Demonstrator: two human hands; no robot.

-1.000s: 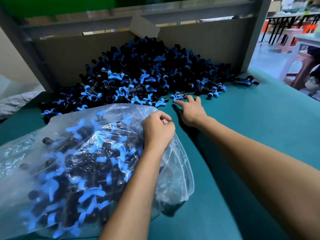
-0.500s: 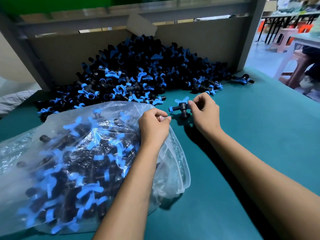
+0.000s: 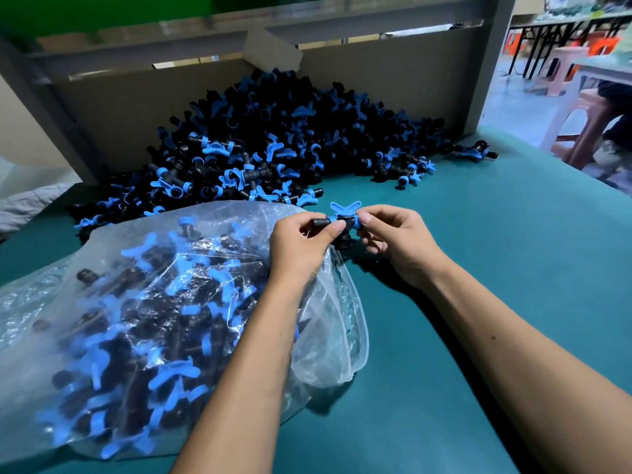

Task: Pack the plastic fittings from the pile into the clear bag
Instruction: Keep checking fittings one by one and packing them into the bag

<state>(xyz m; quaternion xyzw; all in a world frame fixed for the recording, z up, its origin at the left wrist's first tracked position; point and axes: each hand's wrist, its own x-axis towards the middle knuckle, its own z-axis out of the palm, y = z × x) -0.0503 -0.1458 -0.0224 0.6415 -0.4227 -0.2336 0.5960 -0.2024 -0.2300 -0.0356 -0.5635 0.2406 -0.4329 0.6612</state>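
I am holding one black and blue fitting [image 3: 343, 223] between both hands, just above the mouth of the clear bag [image 3: 143, 302]. My left hand [image 3: 301, 249] is pinching its black end, and my right hand [image 3: 398, 242] is pinching its blue collar. The bag is lying on the green table [image 3: 478, 251] toward its left edge, bulging with fittings. The pile [image 3: 273, 142] is sitting at the table's far edge against a cardboard wall [image 3: 393, 77].
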